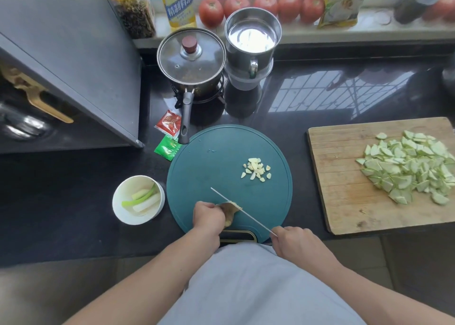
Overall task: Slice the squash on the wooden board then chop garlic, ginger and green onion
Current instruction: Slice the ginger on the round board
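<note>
Left hand curled, gripping; right hand fisted (both forearms bare).

A home kitchen: lidded saucepan, tomatoes, dark countertop.

The glossy black stone counter carries a round teal plastic cutting board, a rectangular wooden board, a white bowl — and two sauce packets.

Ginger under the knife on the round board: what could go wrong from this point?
1. The left hand holds the small ginger piece right beside the knife blade; its fingers could get nicked.
2. The ginger looks knobbly, so it may roll under the cut.
3. The teal board sits at the counter's front edge, with its near end out of sight behind the person; pressure there might shift it.
</note>
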`<action>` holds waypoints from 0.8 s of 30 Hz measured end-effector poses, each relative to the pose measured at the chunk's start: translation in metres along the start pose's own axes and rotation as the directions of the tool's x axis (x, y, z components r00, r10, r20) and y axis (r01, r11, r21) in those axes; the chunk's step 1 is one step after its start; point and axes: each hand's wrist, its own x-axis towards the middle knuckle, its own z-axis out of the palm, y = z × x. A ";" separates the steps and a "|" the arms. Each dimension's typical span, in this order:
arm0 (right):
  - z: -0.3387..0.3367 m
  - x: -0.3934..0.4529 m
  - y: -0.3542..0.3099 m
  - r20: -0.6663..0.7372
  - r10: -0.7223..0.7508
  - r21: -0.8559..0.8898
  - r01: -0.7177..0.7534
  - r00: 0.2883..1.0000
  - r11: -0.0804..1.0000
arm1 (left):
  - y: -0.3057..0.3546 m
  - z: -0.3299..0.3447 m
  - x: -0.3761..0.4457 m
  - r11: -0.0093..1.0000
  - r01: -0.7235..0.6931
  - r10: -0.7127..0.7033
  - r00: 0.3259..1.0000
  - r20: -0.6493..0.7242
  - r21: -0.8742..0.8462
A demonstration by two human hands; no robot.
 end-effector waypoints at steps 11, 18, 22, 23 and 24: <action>0.019 0.032 -0.006 0.105 0.017 0.096 -0.027 0.994 0.995 | 0.002 -0.001 0.004 0.997 0.019 -0.019 1.000 0.002 0.077; -0.001 0.023 -0.013 0.095 0.017 0.129 -0.029 0.995 0.991 | 0.010 -0.005 -0.005 0.999 0.034 -0.035 0.998 0.052 0.021; -0.019 0.010 -0.013 0.074 -0.054 0.129 0.044 0.996 0.991 | 0.018 -0.006 -0.020 1.000 -0.003 0.004 0.996 0.088 -0.014; -0.021 0.008 -0.013 0.094 -0.057 0.115 0.046 0.994 0.992 | 0.017 -0.006 -0.021 1.000 -0.003 0.005 0.997 0.071 -0.027; -0.022 0.006 -0.014 0.110 -0.050 0.105 0.038 0.993 0.994 | 0.017 -0.005 -0.022 0.999 -0.009 0.011 0.998 0.064 -0.034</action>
